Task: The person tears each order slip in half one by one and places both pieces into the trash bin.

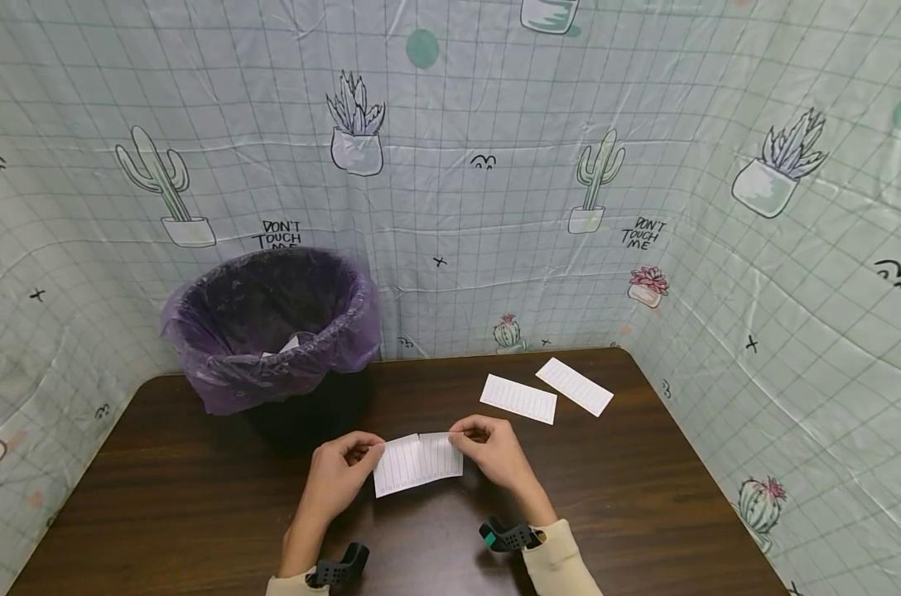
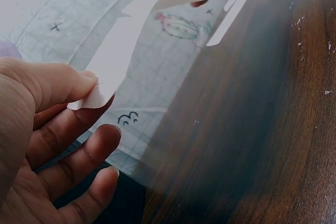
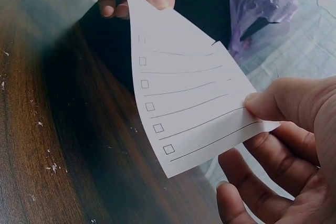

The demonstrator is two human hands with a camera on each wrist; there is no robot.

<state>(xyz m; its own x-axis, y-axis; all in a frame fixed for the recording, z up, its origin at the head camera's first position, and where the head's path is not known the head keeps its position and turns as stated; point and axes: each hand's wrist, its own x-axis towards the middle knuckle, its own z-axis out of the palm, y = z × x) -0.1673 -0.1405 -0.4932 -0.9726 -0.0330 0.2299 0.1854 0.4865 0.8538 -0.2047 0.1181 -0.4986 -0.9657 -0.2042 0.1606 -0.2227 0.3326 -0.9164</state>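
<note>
Between both hands hangs a white checklist slip [image 1: 406, 468], printed with lines and a row of small boxes. My left hand [image 1: 340, 473] pinches its left end between thumb and fingers, as the left wrist view shows up close. At the other end, my right hand [image 1: 498, 454] pinches the slip with thumb on top and fingers beneath. In the right wrist view the checklist slip [image 3: 184, 103] bends in a curve, and a short tear nicks its top edge near the middle.
Two more lined slips lie on the brown table [image 1: 629, 497] at the back right, a nearer slip [image 1: 519, 399] and a farther slip [image 1: 574, 386]. A bin with a purple liner [image 1: 272, 385] stands back left, white paper [image 1: 291, 343] inside. Small white scraps [image 3: 53, 168] dot the tabletop.
</note>
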